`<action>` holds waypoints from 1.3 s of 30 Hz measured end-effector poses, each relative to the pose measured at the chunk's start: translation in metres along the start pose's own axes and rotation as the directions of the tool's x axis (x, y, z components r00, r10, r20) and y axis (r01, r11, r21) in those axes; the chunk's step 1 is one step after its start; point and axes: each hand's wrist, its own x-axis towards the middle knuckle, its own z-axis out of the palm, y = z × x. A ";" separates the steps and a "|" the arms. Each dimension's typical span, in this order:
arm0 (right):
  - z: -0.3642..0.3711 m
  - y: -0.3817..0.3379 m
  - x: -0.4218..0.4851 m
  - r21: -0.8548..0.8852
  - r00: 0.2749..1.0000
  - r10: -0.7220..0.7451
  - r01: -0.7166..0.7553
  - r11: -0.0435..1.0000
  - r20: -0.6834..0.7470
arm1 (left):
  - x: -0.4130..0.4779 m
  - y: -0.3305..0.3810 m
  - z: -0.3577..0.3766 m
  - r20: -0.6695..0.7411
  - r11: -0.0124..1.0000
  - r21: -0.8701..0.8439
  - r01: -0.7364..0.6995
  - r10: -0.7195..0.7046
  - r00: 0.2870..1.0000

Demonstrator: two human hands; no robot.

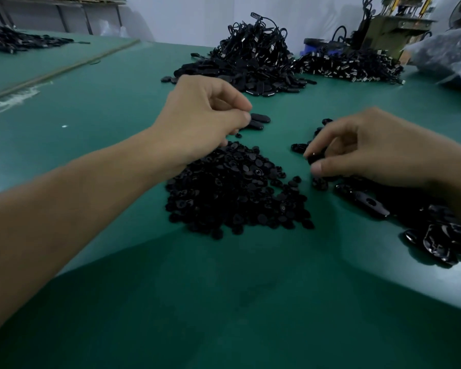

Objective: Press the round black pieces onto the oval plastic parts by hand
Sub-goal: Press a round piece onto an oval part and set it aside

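A heap of small round black pieces [234,193] lies on the green table [117,123] in the middle. My left hand [197,121] hovers over the heap's far edge with fingers curled; its fingertips meet beside two oval black parts [258,121], and whether they pinch anything is hidden. My right hand [365,150] pinches a small black part [314,157] between thumb and forefinger. More oval plastic parts [365,201] lie scattered under and in front of my right hand, down to the right edge.
A tall pile of black cabled parts [253,59] stands at the back centre, with a lower pile [349,66] to its right. A clear plastic bag [447,54] and a machine [391,25] sit at the far right. Another dark pile [19,41] lies far left.
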 end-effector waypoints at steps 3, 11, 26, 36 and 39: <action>0.006 -0.003 0.001 0.203 0.992 0.015 0.012 0.979 -0.126 | -0.013 0.006 0.006 0.061 1.000 -0.025 -0.012 0.014 0.998; 0.024 -0.023 0.000 0.681 0.998 0.042 -0.006 0.732 -0.037 | -0.029 0.008 0.000 0.131 0.997 -0.025 -0.071 0.073 0.989; 0.033 -0.033 -0.005 0.681 0.997 -0.022 0.071 0.729 -0.080 | -0.034 0.008 0.002 0.153 0.986 -0.161 -0.042 0.067 0.986; 0.037 -0.042 -0.009 0.452 0.933 -0.237 0.340 0.825 -0.270 | -0.037 0.011 0.004 0.188 0.987 -0.156 -0.041 0.070 0.980; 0.039 -0.045 -0.009 0.476 0.932 -0.225 0.342 0.811 -0.285 | -0.036 0.013 0.005 0.196 0.980 -0.196 -0.030 0.069 0.978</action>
